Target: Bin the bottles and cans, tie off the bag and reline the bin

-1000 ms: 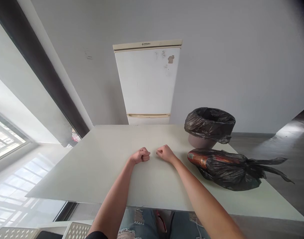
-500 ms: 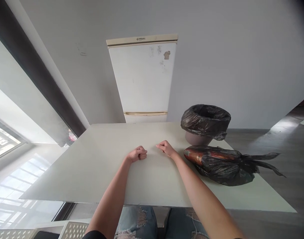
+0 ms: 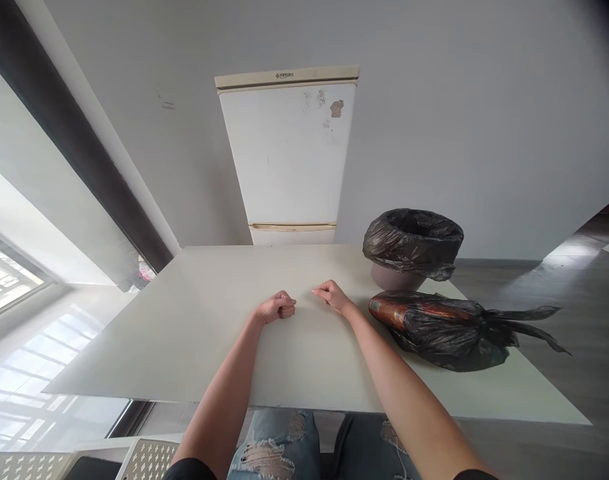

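Observation:
My left hand [image 3: 278,307] is closed in a fist and rests on the white table [image 3: 204,333], with nothing showing in it. A short gap to its right, my right hand [image 3: 332,295] also lies on the tabletop, thumb and fingers drawn together, and I see nothing held there. Nearest to the right hand is a tied black plastic bag [image 3: 449,337] lying on its side, its knotted ends pointing right. An orange-red package [image 3: 388,312] shows through its left end. Behind it stands a trash bin [image 3: 394,277] lined with another black bag [image 3: 409,243], its mouth open.
A white fridge [image 3: 289,153] stands beyond the table's far edge, against a grey wall [image 3: 459,100]. White perforated baskets [image 3: 152,460] sit below the table at lower left. The tied bag's ends hang past the table's right edge.
The view has shifted very slightly. Both hands, the tied bag and the bin stay in place on the table.

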{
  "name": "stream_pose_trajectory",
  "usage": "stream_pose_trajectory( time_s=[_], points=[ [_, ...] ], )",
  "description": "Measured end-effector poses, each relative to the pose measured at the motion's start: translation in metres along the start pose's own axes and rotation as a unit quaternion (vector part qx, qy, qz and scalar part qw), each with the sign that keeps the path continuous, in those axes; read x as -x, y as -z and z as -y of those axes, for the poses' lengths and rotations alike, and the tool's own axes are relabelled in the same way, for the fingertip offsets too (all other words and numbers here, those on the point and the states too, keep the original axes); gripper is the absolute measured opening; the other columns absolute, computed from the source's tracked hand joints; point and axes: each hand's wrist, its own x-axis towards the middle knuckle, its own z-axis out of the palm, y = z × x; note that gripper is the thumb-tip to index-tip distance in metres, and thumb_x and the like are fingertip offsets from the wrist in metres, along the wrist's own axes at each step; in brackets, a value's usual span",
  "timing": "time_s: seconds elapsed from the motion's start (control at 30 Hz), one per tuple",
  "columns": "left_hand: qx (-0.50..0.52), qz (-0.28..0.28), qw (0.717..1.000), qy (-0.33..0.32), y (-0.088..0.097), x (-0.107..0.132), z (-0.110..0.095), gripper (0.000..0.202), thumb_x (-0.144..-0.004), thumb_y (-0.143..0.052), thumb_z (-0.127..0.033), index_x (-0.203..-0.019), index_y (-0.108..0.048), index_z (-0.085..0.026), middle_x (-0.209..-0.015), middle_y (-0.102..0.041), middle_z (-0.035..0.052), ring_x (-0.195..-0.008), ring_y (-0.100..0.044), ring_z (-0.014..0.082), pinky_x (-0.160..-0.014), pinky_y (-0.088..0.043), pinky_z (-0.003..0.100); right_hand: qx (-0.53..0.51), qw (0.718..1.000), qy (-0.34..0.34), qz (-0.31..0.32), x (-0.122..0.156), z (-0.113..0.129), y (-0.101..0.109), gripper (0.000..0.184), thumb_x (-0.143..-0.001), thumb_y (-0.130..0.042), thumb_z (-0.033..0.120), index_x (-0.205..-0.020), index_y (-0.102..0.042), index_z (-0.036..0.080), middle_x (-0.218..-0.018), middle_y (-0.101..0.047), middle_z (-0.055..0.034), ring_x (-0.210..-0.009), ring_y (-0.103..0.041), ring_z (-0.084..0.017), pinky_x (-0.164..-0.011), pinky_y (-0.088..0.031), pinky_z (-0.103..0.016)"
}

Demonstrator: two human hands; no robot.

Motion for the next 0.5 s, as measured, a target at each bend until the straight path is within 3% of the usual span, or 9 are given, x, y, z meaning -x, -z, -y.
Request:
stream_pose_trajectory(
  time_s=[0.33,0.5],
  points=[
    [-0.033,0.0,0.999,-0.012,0.0,0.001,0.0,0.069,-0.088,-0.075,-0.051,-0.055,-0.02,-0.024,-0.054,-0.015,-0.008,-0.05,-0.014,0.0065,-0.054,-0.012,0.03,0.127,0.992,0.014,-0.011,0.003,0.005,-0.001,0.05,-0.088,-0.05,0.054,-0.06,-0.021,0.026,-0.058,-0.017,0.0058,-0.056,-0.019,-0.01,-0.056,-0.018,-0.029],
    [-0.053,-0.005,0.998,-0.024,0.003,-0.003,0.004,0.07,-0.092,-0.073,-0.05,-0.056,-0.019,-0.023,-0.054,-0.015,-0.0072,-0.052,-0.013,0.0067,-0.055,-0.011,0.031,0.273,0.962,0.018,-0.01,0.005,0.013,-0.012,0.042,-0.09,-0.05,0.037,-0.056,-0.029,0.022,-0.059,-0.024,0.0051,-0.061,-0.025,-0.01,-0.063,-0.021,-0.027]
  ],
)
